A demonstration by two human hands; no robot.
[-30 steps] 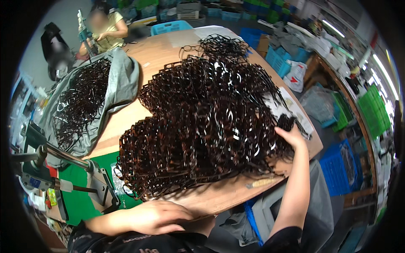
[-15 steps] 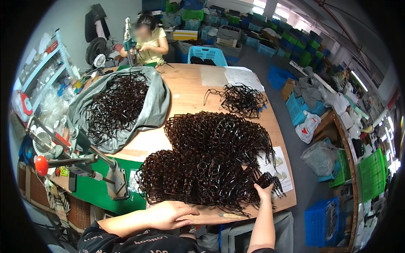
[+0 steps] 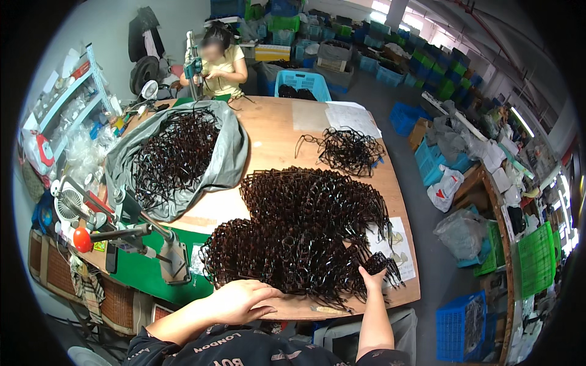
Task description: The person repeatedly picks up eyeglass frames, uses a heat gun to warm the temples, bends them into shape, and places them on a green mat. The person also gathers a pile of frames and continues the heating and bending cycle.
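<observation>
While the left hand [image 3: 247, 301] rests with its grip loosely open beside the near edge of two adjoining rows of dark brown eyeglass frames [image 3: 271, 253], the right hand [image 3: 373, 282] touches one small bunch [image 3: 377, 263] at their right end; its fingers are hidden, so I cannot tell whether that grip closes. One red-knobbed hand press [image 3: 176, 262] stands on green matting [image 3: 146, 280] at the wooden bench [image 3: 268, 131]. Farther lie one frame-filled gray sack [image 3: 233, 143] and one black frame heap [image 3: 349, 150]; beyond, one co-worker [image 3: 226, 74], a second press [image 3: 193, 66], one light-blue basket [image 3: 299, 78] and stacked crates [image 3: 284, 23].
</observation>
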